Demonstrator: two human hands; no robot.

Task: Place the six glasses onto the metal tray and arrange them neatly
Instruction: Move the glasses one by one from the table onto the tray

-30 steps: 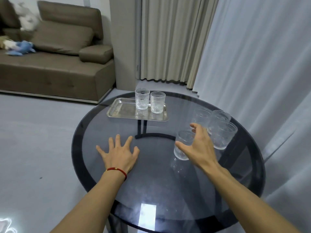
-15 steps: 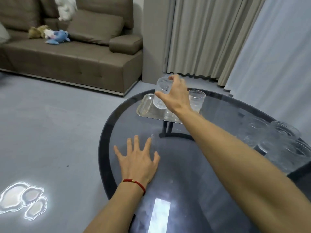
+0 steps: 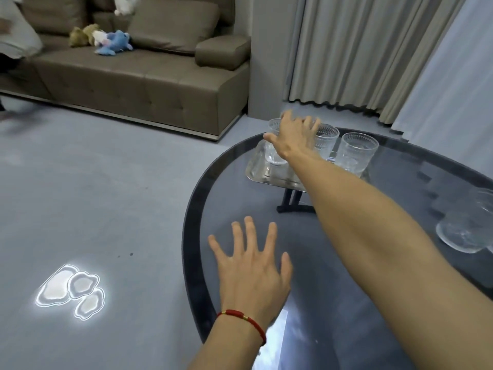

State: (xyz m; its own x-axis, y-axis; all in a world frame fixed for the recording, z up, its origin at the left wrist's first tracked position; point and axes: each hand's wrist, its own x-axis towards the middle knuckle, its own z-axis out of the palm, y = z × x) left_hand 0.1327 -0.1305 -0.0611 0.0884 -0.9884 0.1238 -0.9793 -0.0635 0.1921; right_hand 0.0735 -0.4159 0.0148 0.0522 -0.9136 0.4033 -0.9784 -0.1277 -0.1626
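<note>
A metal tray [image 3: 256, 172] lies at the far side of the round dark glass table [image 3: 191, 236]. Three ribbed clear glasses stand on it: a left glass [image 3: 274, 153], a middle glass [image 3: 326, 140] and a right glass [image 3: 356, 153]. My right hand [image 3: 296, 136] hovers over the left and middle glasses with its fingers spread, holding nothing. It partly hides the left glass's rim. My left hand [image 3: 253, 271], with a red bracelet at the wrist, lies flat on the table's near left. More glasses [image 3: 464, 231] stand blurred at the right edge.
A brown sofa [image 3: 149, 73] with stuffed toys [image 3: 106, 40] stands beyond the grey floor on the left. Curtains [image 3: 360, 49] hang behind the table. A bright light patch [image 3: 70, 288] lies on the floor. Part of a person [image 3: 16, 36] shows at the upper left.
My right hand took a glass from the group on the right, carried it to the tray's left end and let go. The view swung left. My left hand stayed flat.
</note>
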